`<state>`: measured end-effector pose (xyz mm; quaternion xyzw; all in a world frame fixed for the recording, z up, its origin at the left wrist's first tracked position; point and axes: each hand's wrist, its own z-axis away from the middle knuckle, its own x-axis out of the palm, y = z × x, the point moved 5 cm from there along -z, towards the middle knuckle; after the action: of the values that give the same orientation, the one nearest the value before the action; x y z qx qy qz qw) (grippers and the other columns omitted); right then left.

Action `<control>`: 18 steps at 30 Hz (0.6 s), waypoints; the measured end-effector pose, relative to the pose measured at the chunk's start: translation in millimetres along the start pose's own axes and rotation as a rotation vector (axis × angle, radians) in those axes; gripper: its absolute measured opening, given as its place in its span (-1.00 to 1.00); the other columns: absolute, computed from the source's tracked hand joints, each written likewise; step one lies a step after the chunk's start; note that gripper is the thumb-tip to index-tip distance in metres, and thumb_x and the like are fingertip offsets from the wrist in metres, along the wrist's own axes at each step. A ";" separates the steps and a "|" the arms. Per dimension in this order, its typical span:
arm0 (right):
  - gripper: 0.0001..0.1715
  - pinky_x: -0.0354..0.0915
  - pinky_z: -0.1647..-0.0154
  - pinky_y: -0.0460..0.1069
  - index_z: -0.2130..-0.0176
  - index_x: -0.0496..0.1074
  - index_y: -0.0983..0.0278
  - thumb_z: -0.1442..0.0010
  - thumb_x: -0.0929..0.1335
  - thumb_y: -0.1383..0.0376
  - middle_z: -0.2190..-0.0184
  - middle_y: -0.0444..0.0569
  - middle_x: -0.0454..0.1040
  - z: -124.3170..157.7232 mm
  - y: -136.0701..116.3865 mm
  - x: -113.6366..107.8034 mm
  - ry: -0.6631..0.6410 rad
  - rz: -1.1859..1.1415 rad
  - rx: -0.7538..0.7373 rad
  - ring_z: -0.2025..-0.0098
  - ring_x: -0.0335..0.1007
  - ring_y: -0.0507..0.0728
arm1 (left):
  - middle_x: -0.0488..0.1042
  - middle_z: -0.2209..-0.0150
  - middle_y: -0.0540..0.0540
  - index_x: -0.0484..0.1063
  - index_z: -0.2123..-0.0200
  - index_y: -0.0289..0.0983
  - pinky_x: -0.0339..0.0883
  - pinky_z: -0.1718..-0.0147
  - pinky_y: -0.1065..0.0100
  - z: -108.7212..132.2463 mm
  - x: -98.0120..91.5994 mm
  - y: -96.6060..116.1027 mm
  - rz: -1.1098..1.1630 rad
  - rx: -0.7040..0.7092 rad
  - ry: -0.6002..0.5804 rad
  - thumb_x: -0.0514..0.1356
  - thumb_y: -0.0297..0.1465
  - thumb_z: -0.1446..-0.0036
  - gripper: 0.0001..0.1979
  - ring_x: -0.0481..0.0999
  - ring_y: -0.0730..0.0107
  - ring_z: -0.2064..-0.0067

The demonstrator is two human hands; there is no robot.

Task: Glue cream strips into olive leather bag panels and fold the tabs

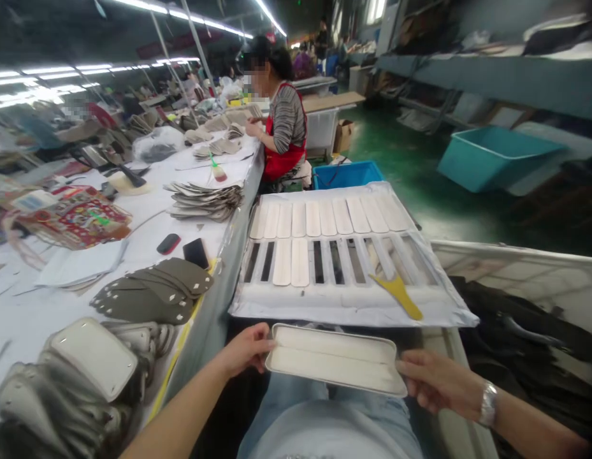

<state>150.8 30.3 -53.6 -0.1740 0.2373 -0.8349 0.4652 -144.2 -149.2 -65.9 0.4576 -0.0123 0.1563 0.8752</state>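
Above my lap I hold a long cream panel (334, 357) with rounded corners, a dark edge and a crease along its middle. My left hand (252, 349) pinches its left end, and my right hand (422, 376) grips its right end. Just beyond it lies a white-covered board (276, 301) with narrow slots. A row of cream strips (327, 218) lines its far side. Two more cream strips (291, 262) lie in the nearer row of slots. A yellow scraper-like tool (401, 296) rests on the board's near right part.
Left, a white-topped table (152, 220) carries grey-brown cut pieces (147, 290), stacked pale panels (97, 357), a phone (196, 253) and a small bottle (218, 171). A person in a red apron (286, 137) sits beyond. A bin with dark pieces (525, 344) stands right.
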 end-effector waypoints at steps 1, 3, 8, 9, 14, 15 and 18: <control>-0.51 0.14 0.74 -0.23 0.50 0.14 0.27 0.10 0.42 0.00 0.64 -0.18 0.38 0.0 -3.0 -0.7 0.014 0.027 0.019 0.69 0.26 -0.10 | 0.28 0.59 0.14 0.06 0.45 -0.23 0.21 0.72 0.54 -2.1 0.3 0.9 -0.011 -0.015 -0.027 0.26 -0.21 0.07 -0.61 0.29 0.60 0.67; -0.51 0.16 0.75 -0.21 0.51 0.15 0.27 0.08 0.41 -0.01 0.66 -0.16 0.39 -0.9 -9.4 -2.4 0.048 0.064 0.049 0.69 0.28 -0.07 | 0.28 0.59 0.14 0.07 0.45 -0.23 0.20 0.71 0.53 -5.7 -4.2 5.7 -0.084 -0.041 -0.042 0.22 -0.21 0.05 -0.64 0.29 0.59 0.67; -0.59 0.18 0.76 -0.19 0.52 0.16 0.28 -0.01 0.36 0.04 0.68 -0.15 0.39 -2.8 -18.6 -8.5 0.078 0.218 0.056 0.72 0.26 -0.06 | 0.42 0.42 -0.02 0.27 0.32 -0.29 0.35 0.44 0.33 -10.0 -8.4 39.6 -0.661 -0.022 -0.051 0.15 -0.25 0.06 -0.73 0.44 0.36 0.42; -0.62 0.18 0.76 -0.18 0.50 0.17 0.28 -0.01 0.36 0.07 0.68 -0.16 0.38 -2.8 -19.8 -10.1 0.089 0.268 0.040 0.73 0.25 -0.06 | 0.45 0.26 -0.11 0.30 0.21 -0.30 0.35 0.28 0.24 -10.7 -2.6 51.7 -0.823 0.051 -0.018 0.16 -0.31 0.08 -0.68 0.46 0.26 0.26; -0.68 0.15 0.73 -0.17 0.34 0.20 0.27 0.06 0.39 0.24 0.64 -0.27 0.28 0.6 -33.7 -15.2 0.240 0.474 -0.245 0.69 0.25 -0.05 | 0.27 -0.13 -0.12 0.17 -0.12 -0.22 0.11 -0.09 0.23 -26.9 92.1 91.8 -1.236 0.456 -0.220 0.04 -0.51 0.05 -0.42 0.26 0.23 -0.11; -0.66 0.14 0.72 -0.17 0.29 0.21 0.27 0.06 0.39 0.25 0.63 -0.28 0.27 2.4 -35.6 -15.2 0.260 0.502 -0.297 0.68 0.24 -0.05 | 0.33 -0.08 -0.11 0.22 -0.09 -0.21 0.16 -0.04 0.26 -32.7 115.0 92.9 -1.254 0.485 -0.325 0.03 -0.49 0.01 -0.48 0.32 0.23 -0.06; -0.60 0.15 0.64 -0.15 0.18 0.28 0.27 0.05 0.39 0.23 0.60 -0.25 0.29 9.3 -38.0 -13.7 0.263 0.592 -0.402 0.63 0.26 -0.04 | 0.49 0.11 -0.07 0.37 0.07 -0.21 0.28 0.16 0.35 -49.5 161.4 95.3 -1.284 0.514 -0.470 0.02 -0.51 0.02 -0.59 0.45 0.26 0.13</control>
<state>136.1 57.1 -25.6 -0.0772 0.4941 -0.6163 0.6083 -23.9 -16.3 7.9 0.5871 0.1080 -0.4922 0.6336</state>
